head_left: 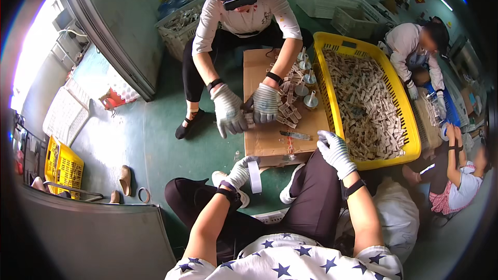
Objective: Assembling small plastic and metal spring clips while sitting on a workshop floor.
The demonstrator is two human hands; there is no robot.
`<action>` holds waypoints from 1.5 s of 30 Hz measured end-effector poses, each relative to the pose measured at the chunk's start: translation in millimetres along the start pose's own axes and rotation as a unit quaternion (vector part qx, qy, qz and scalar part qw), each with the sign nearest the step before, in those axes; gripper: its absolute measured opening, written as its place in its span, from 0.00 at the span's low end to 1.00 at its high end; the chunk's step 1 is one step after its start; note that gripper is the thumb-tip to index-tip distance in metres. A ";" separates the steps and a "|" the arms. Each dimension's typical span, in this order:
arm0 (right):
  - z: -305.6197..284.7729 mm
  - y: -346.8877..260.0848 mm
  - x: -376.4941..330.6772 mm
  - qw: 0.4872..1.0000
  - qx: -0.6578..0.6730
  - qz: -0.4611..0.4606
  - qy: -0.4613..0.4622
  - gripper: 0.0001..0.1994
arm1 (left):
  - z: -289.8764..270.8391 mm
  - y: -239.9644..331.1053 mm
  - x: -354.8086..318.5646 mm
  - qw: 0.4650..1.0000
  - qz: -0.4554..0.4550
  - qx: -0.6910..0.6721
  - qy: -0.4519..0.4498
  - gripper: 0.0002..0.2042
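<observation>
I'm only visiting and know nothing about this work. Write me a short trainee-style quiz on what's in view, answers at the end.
1. Multiple choice: what does the camera wearer's left hand hold?
a) a hammer
b) a white roll
c) a bottle

2. True or false: the big yellow crate beside the box is empty.

3. Fill the gap: the wearer's right hand is covered by a striped ____.

Key: 1. b. 2. False; it holds many small pieces. 3. Glove.
</observation>
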State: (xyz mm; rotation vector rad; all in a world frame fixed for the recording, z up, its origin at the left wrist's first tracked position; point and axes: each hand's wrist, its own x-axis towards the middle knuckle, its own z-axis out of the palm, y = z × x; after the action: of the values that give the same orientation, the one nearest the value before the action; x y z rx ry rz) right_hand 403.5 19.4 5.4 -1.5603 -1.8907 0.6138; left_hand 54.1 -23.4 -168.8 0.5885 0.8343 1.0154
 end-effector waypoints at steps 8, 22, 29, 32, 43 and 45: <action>-0.1 -2.4 2.0 1.000 0.005 -0.006 -0.006 0.16 | -11.9 0.8 1.8 0.994 -0.047 -0.096 0.000 0.14; -15.4 -4.7 48.7 0.935 -0.084 -0.025 -0.344 0.24 | 13.4 22.7 -10.4 0.999 -0.013 0.038 0.033 0.13; 61.7 8.3 109.3 0.865 -0.333 -0.080 -0.365 0.17 | 43.3 35.4 -25.2 0.997 0.004 0.048 0.064 0.09; 96.5 -6.1 99.6 0.861 -0.390 -0.035 -0.324 0.15 | 42.6 32.8 -24.9 0.999 0.006 -0.006 0.052 0.11; 135.3 -34.4 85.3 0.919 -0.278 -0.091 -0.265 0.13 | 24.3 -1.4 -6.2 0.997 0.031 0.040 0.050 0.16; 142.0 -43.1 74.8 0.930 -0.202 -0.133 -0.276 0.12 | 23.9 -1.5 -7.7 0.996 0.041 0.052 0.060 0.14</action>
State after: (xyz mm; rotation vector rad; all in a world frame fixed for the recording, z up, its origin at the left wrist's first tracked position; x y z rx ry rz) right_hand 264.1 87.7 -54.0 -1.4152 -2.7458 0.6101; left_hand 72.4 -32.3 -154.0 0.6584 0.9799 1.0946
